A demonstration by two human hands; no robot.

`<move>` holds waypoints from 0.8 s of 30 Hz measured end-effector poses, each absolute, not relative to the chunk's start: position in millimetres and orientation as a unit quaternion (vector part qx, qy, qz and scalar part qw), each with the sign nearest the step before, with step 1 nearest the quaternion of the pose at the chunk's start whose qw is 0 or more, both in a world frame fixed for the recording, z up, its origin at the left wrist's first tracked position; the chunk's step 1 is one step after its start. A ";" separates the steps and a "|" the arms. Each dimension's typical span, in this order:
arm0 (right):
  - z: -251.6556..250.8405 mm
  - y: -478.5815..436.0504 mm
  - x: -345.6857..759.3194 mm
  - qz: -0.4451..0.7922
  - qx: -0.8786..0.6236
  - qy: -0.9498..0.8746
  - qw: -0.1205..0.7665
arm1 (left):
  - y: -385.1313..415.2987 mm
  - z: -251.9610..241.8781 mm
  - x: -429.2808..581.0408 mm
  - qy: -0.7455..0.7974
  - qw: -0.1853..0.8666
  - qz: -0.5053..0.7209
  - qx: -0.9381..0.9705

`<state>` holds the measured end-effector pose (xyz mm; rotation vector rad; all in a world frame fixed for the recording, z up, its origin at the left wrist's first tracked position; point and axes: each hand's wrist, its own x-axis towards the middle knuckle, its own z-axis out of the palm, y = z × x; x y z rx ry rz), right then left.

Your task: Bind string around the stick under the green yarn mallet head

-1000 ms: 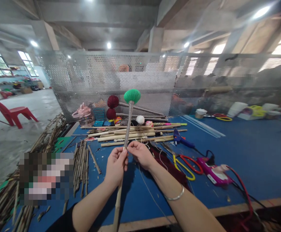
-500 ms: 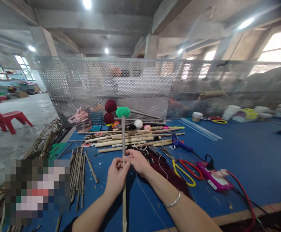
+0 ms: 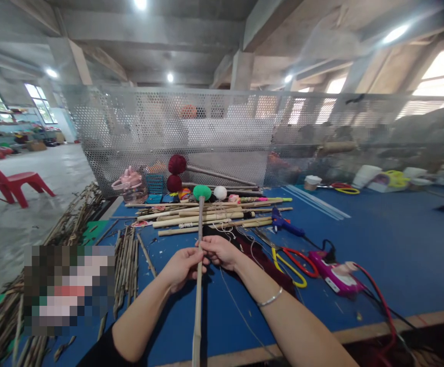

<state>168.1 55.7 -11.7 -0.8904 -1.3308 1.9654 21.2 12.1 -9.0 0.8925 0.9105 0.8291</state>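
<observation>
A long pale stick with a round green head, like a mallet (image 3: 198, 311), stands out in front of me, its green end (image 3: 202, 192) pointing away. My left hand (image 3: 186, 265) is closed around the shaft near its middle, thumb on top. Just above, my right hand (image 3: 220, 251) pinches the same shaft from the right with its fingertips. Beyond the hands lie several pale wooden sticks (image 3: 202, 219), and two mallets with dark red heads (image 3: 177, 164) rest farther back. Dark red cloth (image 3: 258, 257) with loose white string is to the right of my right hand.
Right of the cloth are scissors (image 3: 290, 265) with red and yellow handles, a blue glue gun (image 3: 285, 223) and a purple power strip (image 3: 334, 272) with cables. Thin twigs (image 3: 126, 265) lie at left. A pink-lidded jar (image 3: 130, 186) stands before the perforated metal screen (image 3: 222, 127).
The green head has dropped lower and a little right, so the stick tilts farther away from me. Both hands stay on the shaft; the left has turned, its fingers now showing beneath it.
</observation>
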 end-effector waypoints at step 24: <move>-0.2 53.3 173.1 0.693 -0.338 -0.525 0.361 | 11.6 -10.2 20.7 0.440 0.627 0.402 0.501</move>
